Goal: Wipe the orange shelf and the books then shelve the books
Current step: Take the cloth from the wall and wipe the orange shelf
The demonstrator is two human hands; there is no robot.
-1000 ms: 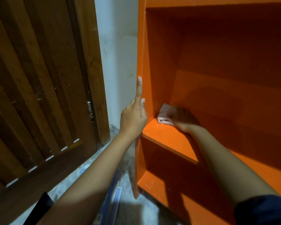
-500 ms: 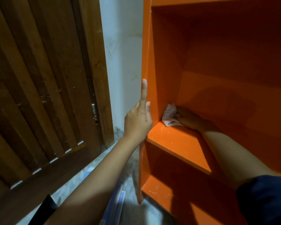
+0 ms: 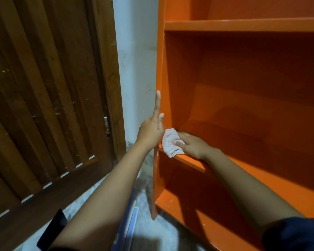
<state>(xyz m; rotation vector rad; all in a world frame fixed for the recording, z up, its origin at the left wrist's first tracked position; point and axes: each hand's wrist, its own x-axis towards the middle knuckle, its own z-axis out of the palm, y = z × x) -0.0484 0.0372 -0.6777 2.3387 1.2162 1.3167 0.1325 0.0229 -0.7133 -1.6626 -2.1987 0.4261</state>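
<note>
The orange shelf (image 3: 243,26) fills the right half of the head view, its compartments bare. My right hand (image 3: 190,144) presses a white cloth with red stripes (image 3: 169,142) flat on the middle board's front left corner; the cloth hangs slightly over the edge. My left hand (image 3: 151,130) rests against the shelf's left side panel, forefinger pointing straight up along its outer edge. Blue books (image 3: 130,220) lie on the floor under my left forearm, mostly hidden.
A dark wooden slatted door (image 3: 43,96) stands at the left, with a strip of white wall (image 3: 136,60) between it and the shelf. Pale marbled floor (image 3: 149,236) shows below. A black object (image 3: 51,230) sits at the bottom left.
My right hand has dragged the cloth from the back left corner of the board forward to its front edge. The view has tilted up, showing a higher board. My left hand stays put.
</note>
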